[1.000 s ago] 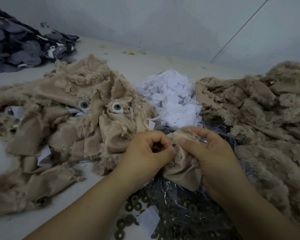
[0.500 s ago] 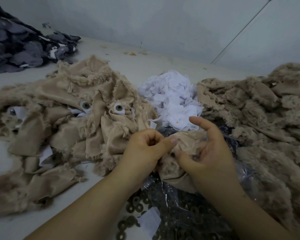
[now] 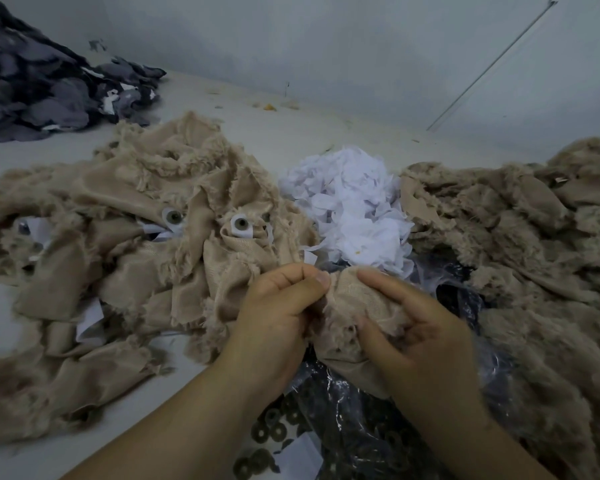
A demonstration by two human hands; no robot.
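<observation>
**Pale worktop [image 3: 284,133] crowded with fabric heaps**

Grey-white and backed by a plain wall [image 3: 326,46], the worktop carries four heaps, counted outward from the white scrap heap [image 3: 354,209] in the middle. One tan pile with eyes [image 3: 125,258] spreads to the left of that heap. One furry tan pile [image 3: 520,237] spreads to its right. One grey pile [image 3: 39,88] sits far off to its left, against the wall.

Two plastic eyes [image 3: 240,224] show plainly in the left pile (a third may sit at its far left edge, too dim to be sure). A few white paper slips [image 3: 90,320] poke out among the folds there.

Just in front of the white scrap heap, both hands hold a single tan plush piece [image 3: 354,306]. The left hand [image 3: 284,306] is curled, its thumb pinching the piece's left edge against the fingers. The right hand [image 3: 420,337] grips the piece from the other side, thumb on top and fingers hooked into the cloth.

Below the hands lies one clear plastic bag [image 3: 361,427] full of dark washers [image 3: 274,431]. A loose handful of them is spilled beside it. Hands and piece cover the bag's far end and the heap's near edge. The furry tan pile overlaps the bag's right side.
</observation>
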